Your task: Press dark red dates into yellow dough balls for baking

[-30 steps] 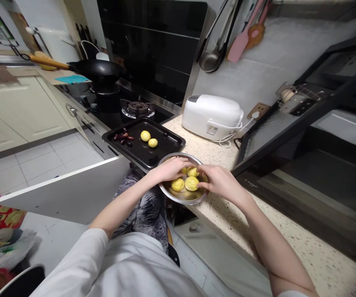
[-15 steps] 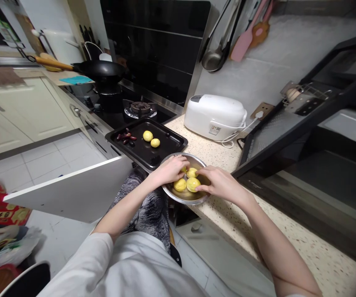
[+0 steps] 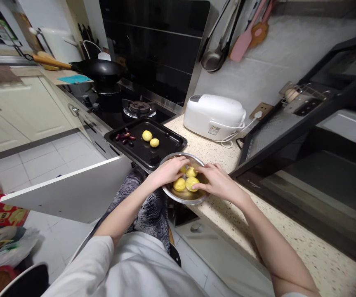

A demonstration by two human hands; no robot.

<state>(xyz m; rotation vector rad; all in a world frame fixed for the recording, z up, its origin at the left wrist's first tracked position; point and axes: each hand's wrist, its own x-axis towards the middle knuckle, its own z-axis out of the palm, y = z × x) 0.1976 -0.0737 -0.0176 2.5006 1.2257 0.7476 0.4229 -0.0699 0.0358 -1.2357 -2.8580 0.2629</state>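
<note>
A steel bowl [image 3: 169, 194] sits at the counter's front edge with several yellow dough balls [image 3: 179, 184] in it. My left hand [image 3: 167, 170] reaches in from the left, fingers curled over a ball at the bowl's far side. From the right, my right hand [image 3: 211, 180] comes in with fingertips pinching a yellow ball [image 3: 192, 182]. Behind the bowl lies a black baking tray [image 3: 165, 150] holding two yellow balls [image 3: 147, 135] and a small heap of dark red dates [image 3: 125, 137].
A white rice cooker [image 3: 214, 115] stands plugged in at the back of the speckled counter [image 3: 227, 214]. A gas hob [image 3: 139, 108] and black wok [image 3: 99, 69] lie beyond the tray. An open oven door [image 3: 292, 132] rises at right. An open white cabinet door [image 3: 69, 192] juts out left.
Both hands shifted slightly among the balls inside the bowl; the right fingertips moved onto the front right ball. The tray and its contents stayed put.
</note>
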